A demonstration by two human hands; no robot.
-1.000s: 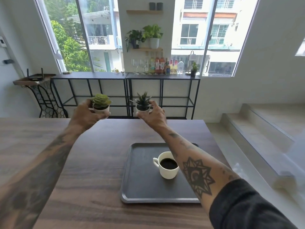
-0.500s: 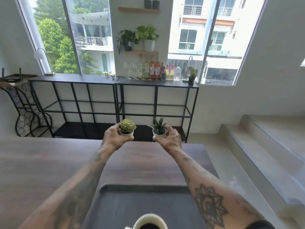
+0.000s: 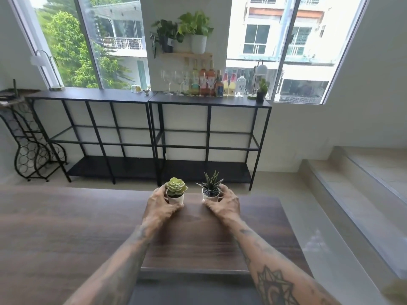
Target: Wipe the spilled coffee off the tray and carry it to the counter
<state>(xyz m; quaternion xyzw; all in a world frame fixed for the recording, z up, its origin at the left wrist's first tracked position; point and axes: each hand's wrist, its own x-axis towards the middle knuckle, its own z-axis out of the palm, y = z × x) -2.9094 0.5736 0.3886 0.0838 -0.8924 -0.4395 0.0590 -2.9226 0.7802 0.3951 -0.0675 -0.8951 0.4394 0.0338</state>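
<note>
We have both arms stretched to the far edge of the dark wood-grain surface (image 3: 209,238). Our left hand (image 3: 159,206) is wrapped around a small white pot holding a pale green rosette succulent (image 3: 175,191), and our right hand (image 3: 224,204) is wrapped around a small white pot holding a spiky dark green succulent (image 3: 210,190). The two pots stand upright, just beside each other, at or very near the wood; we cannot tell whether their bases are fully down.

The flat dark grey tray (image 3: 193,291) shows only as a strip at the bottom of the view, near us and between our forearms. No cloth is visible, and no spill can be made out on the part of the tray we see.

We judge the wiping not yet begun; the pots look to be parked out of the way first.

The risks from here, as we see them:
- The pots sit close to the far edge. Letting go before they rest flat, or nudging them as we draw back, could tip one off onto the floor.
- Our forearms pass over the tray, so pulling back low could knock whatever stands on it and spread more coffee.
- Soil shaken loose would add to the mess.
</note>
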